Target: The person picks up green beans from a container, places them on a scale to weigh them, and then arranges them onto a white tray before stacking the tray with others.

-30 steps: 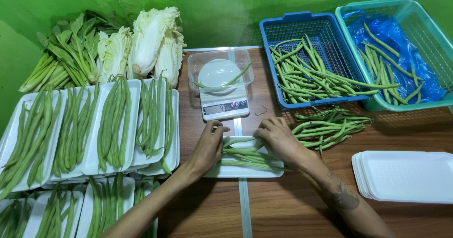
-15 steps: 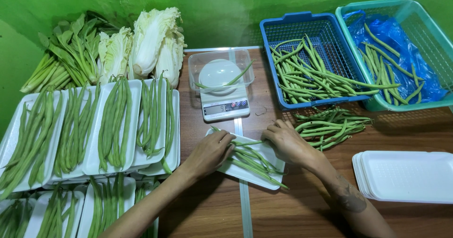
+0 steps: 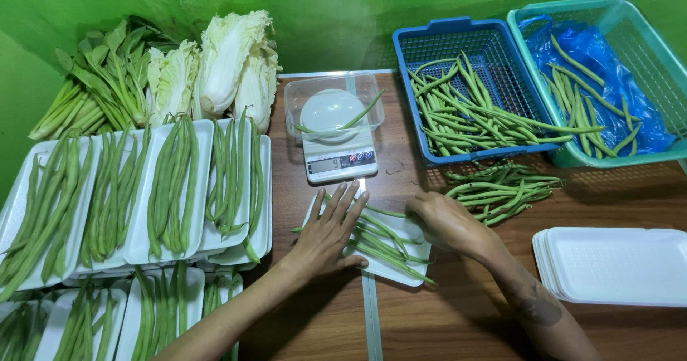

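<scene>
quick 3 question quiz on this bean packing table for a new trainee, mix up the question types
1. True or false: the left hand lies flat with fingers spread on the white tray of green beans.
2. Which basket holds the blue plastic liner? A) blue basket B) teal basket
3. Fill in: one bean lies in the clear ____ on the scale.

Key
1. True
2. B
3. Container; the right hand rests at the tray's right edge.

kitchen scale [image 3: 339, 153], blue basket [image 3: 458, 35], stacked empty white trays [image 3: 615, 264]
</scene>
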